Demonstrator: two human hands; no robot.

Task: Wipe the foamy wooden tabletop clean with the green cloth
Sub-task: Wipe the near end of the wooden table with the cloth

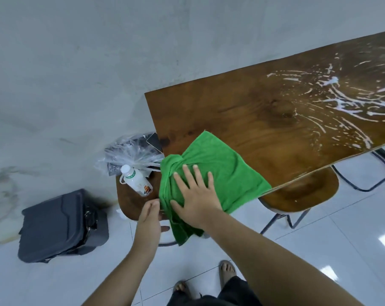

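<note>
The green cloth (227,171) lies over the near left corner of the wooden tabletop (249,120), and part of it hangs bunched over the edge. My right hand (196,193) presses flat on the cloth with fingers spread. My left hand (149,219) is just left of the hanging part, below the table corner, its fingers touching the cloth's edge; whether it grips the cloth is unclear. White foam streaks (342,100) cover the right part of the tabletop. The left part looks wet and free of foam.
A wooden stool (132,202) left of the table carries a white plastic bottle (136,180) and a clear plastic bag (129,153). A second stool (302,195) stands under the table. A dark grey bin (61,226) sits on the tiled floor by the wall.
</note>
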